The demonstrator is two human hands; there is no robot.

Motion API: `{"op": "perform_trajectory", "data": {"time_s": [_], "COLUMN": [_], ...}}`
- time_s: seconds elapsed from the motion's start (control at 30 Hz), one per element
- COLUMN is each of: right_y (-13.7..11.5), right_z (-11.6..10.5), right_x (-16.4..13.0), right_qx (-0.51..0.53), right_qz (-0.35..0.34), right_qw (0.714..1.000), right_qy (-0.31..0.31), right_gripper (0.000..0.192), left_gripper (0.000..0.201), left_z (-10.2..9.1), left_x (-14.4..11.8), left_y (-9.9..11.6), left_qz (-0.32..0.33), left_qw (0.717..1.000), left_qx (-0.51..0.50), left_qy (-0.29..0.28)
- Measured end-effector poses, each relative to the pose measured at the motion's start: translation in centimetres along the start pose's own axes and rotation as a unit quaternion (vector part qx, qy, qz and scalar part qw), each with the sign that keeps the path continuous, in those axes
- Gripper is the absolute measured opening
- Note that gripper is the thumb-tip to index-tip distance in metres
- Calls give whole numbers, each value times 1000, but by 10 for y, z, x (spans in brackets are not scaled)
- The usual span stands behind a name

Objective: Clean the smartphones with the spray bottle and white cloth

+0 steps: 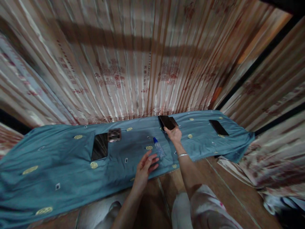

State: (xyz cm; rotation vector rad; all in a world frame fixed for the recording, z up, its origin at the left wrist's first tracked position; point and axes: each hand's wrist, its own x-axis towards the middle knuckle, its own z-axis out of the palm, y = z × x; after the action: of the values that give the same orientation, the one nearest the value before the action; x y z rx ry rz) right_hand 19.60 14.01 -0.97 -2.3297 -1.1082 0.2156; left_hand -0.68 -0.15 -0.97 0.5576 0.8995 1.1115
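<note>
Right hand (174,133) clamped on dark phone (166,122); left hand (145,164) spread, empty, nearing small bottle (159,148). Could topple bottle by clumsy contact.

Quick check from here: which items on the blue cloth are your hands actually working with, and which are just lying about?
In hand or nearest:
- right hand holds dark phones
- left hand, open, beside small clear bottle

Lying about:
- dark tablet, left
- black phone, far right
- blue cloth under everything
</note>
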Motion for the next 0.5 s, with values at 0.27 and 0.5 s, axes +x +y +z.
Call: {"op": "perform_trajectory", "data": {"time_s": [0.27, 0.5], "right_y": [-6, -2], "right_z": [21, 24], "right_x": [10, 6], "right_qx": [-40, -75], "right_qz": [-12, -39], "right_qw": [999, 996], "right_qy": [0, -27], "right_gripper": [83, 88], "left_gripper": [63, 60], "left_z": [0, -2], "left_x": [-3, -4], "left_y": [5, 5], "left_qz": [-4, 1], "left_qw": [1000, 1000], "left_qx": [-10, -5], "left_qy": [1, 4]}}
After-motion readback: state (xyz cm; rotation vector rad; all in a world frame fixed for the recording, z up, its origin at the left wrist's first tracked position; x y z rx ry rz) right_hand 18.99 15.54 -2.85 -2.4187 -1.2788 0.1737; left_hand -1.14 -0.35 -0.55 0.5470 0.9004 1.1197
